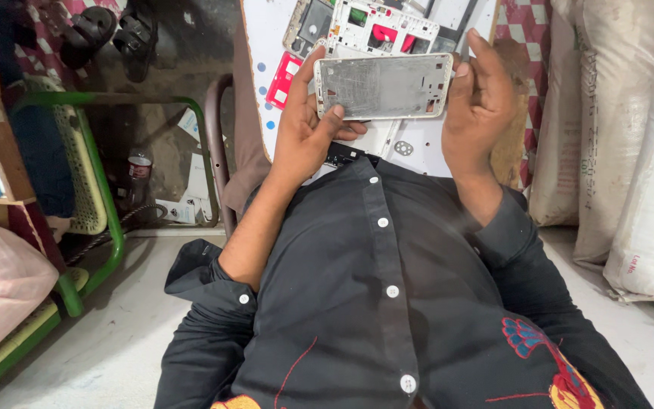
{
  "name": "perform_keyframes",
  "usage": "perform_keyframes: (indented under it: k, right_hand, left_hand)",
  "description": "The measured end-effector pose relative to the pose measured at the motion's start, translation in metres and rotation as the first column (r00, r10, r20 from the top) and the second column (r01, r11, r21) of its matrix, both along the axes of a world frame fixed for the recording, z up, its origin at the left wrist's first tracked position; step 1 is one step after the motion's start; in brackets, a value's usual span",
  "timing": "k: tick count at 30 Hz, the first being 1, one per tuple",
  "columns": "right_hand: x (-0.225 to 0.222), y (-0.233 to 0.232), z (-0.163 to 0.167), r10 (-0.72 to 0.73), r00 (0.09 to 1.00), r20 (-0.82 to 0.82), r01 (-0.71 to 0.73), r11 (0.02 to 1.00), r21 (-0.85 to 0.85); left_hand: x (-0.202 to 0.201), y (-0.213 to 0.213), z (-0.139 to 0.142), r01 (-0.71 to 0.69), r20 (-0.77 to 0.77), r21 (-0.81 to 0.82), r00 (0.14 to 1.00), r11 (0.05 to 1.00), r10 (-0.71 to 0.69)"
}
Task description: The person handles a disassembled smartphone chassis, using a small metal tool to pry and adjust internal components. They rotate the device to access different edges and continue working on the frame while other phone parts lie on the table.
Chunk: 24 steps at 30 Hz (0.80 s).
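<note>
The person holds a bare phone frame [384,85], a pale metal mid-plate with rounded corners, level above the white tabletop [266,45] and between both hands. Its long axis runs left to right across the view, so each short end meets one hand. The left hand [308,132] takes the left end: its thumb lies along the frame's near edge and its forefinger rises past the left short edge, a pinching grip closed on the frame. The right hand [478,98] is at the right end, fingers upright and curled beside the short edge; they touch the frame, but whether they clamp it or only steady it cannot be told. Both hands are equally near, one at each end.

Just beyond the frame, on the tabletop, lies a white inner phone chassis [380,26] with red and green parts showing through its cut-outs. Left of the frame, a red flat part [283,79] lies on the tabletop beside the left hand. Below the frame the black shirt [387,288] fills the view. Well left of the frame stands a green metal chair [92,189]; well right of it, white sacks [630,136] are stacked. Nothing lies between the hands and the frame.
</note>
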State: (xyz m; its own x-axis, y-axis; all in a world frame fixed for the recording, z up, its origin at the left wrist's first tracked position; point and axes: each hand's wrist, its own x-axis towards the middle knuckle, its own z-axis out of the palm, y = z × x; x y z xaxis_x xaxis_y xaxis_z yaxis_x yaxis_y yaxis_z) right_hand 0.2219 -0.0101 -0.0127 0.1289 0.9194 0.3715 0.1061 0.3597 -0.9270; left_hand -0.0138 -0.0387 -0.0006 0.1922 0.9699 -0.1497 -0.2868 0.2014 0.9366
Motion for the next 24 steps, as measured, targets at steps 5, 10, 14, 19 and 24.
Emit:
perform_keyframes:
  k: [5,10,14,19,24]
  right_hand:
    - [0.003,-0.005,-0.003,0.035,0.999,-0.038,-0.036,0.999,-0.025]
    - [0.008,-0.007,-0.007,0.038,0.999,0.020,-0.037,0.998,-0.044]
    - [0.012,-0.006,-0.010,0.050,0.994,0.097,-0.049,0.999,-0.009]
    - [0.016,-0.008,-0.007,0.047,0.983,0.175,-0.048,0.999,-0.002]
    - [0.016,-0.005,-0.006,0.057,0.991,0.123,-0.057,0.998,-0.004]
  left_hand:
    - [-0.003,-0.004,0.005,0.108,-0.347,0.252,0.938,0.962,-0.014]
    - [-0.004,-0.005,-0.005,0.131,-0.486,0.362,0.871,0.923,0.066]
    - [-0.007,-0.006,-0.015,0.125,-0.491,0.367,0.868,0.922,0.077]
    - [-0.006,-0.007,-0.019,0.107,-0.471,0.346,0.879,0.932,0.073]
    - [-0.005,-0.006,-0.014,0.118,-0.483,0.360,0.872,0.925,0.077]
